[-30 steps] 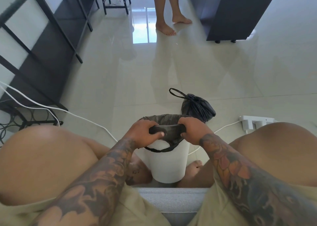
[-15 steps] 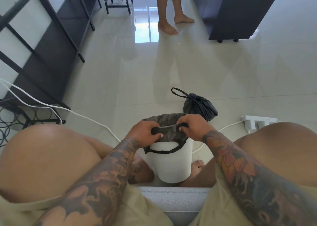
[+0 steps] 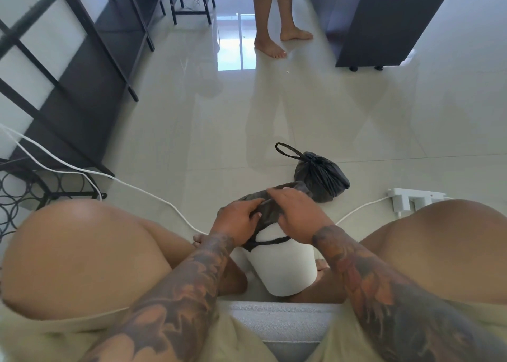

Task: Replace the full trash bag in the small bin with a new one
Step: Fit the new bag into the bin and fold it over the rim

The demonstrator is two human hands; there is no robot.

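A small white bin [image 3: 282, 268] stands on the floor between my knees. A new black bag [image 3: 270, 210] lines it, its edge folded over the rim, with a drawstring loop hanging down the near side. My left hand [image 3: 238, 220] pinches the bag's edge at the left of the rim. My right hand [image 3: 297, 213] lies over the bin's mouth with fingers stretched out flat on the bag. The full black bag [image 3: 321, 175], tied shut with a loop handle, sits on the floor just behind the bin.
A white power strip [image 3: 411, 199] and its cable [image 3: 153, 194] lie on the tiled floor either side of the bin. Black shelving [image 3: 82, 68] stands at left, a dark cabinet [image 3: 389, 21] at far right. Another person's bare feet [image 3: 270, 47] are at the back. I sit on a grey seat [image 3: 282, 323].
Both hands let go of the near fold of the bag and moved up onto the bin's top. The right hand's fingers straightened and reached across the mouth.
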